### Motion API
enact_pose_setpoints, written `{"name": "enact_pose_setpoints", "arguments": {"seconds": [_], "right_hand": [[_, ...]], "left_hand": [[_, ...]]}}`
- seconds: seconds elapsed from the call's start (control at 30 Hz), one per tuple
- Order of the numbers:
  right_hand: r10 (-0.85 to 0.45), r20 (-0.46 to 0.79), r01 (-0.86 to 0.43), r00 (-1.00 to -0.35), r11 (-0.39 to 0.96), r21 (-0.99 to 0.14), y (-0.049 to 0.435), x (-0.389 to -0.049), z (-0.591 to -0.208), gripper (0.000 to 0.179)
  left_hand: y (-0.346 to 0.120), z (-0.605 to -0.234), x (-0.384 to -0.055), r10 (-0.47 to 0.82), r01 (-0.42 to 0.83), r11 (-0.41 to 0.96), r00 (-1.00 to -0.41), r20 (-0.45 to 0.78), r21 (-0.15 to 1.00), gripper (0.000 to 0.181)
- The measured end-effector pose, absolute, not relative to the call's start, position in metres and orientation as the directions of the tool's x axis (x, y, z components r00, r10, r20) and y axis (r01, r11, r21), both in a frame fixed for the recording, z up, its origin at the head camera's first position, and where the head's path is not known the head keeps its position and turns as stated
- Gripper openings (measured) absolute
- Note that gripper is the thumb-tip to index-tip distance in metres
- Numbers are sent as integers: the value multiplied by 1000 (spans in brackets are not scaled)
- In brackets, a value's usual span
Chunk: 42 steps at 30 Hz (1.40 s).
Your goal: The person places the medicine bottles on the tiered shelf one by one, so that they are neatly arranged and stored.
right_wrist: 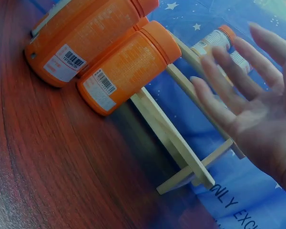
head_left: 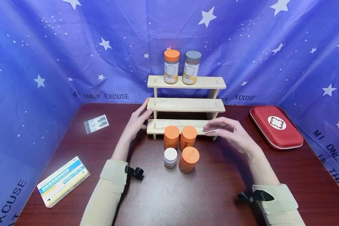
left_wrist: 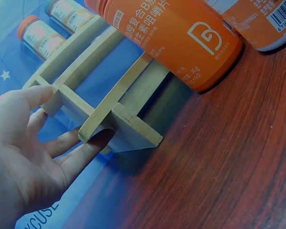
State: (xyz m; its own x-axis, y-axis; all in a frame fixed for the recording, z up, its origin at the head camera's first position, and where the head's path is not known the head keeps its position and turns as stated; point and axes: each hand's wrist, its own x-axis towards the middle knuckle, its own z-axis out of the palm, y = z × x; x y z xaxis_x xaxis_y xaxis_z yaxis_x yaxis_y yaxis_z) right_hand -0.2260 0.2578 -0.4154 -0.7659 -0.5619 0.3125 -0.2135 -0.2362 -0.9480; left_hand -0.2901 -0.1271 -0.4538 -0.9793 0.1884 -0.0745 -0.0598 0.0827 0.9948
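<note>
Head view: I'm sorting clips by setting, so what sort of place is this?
Probably a staged tabletop set: blue star-printed cloth hangs behind and on both sides of the dark table, where a small three-tier wooden rack stands.

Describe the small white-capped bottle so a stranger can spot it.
At the back of the dark red-brown table stands a pale wooden three-tier shelf. In front of it, in the head view, the small white-capped bottle stands front left in a group of four. Its three larger neighbours are orange bottles; only its cap is white.
</note>
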Motion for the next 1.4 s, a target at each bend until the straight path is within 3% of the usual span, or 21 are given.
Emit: {"name": "enact_pose_setpoints", "arguments": {"seconds": [0.2, 0.6, 0.97, 1.4], "right_hand": [[-691, 232, -201, -684, -127, -971, 254, -223, -418, 37], [-816, 231, -212, -530, -137, -968, 246, -223, -419, 48], [-835, -4, -157, -551, 108, -982, 239, -215, -418, 56], [-842, -28, -250, -538, 191, -949, 224, -214, -433, 65]], "left_hand": [[-128, -455, -290, 190, -72, 90, -978, -88, 993, 59], [-128, -454, -291, 189, -61, 89, -979, -77, 994, 59], [-127, -454, -290, 189, -53, 91, -979, -69, 994, 60], [-127, -454, -290, 188, -58, 85, -979, -73, 995, 59]]}}
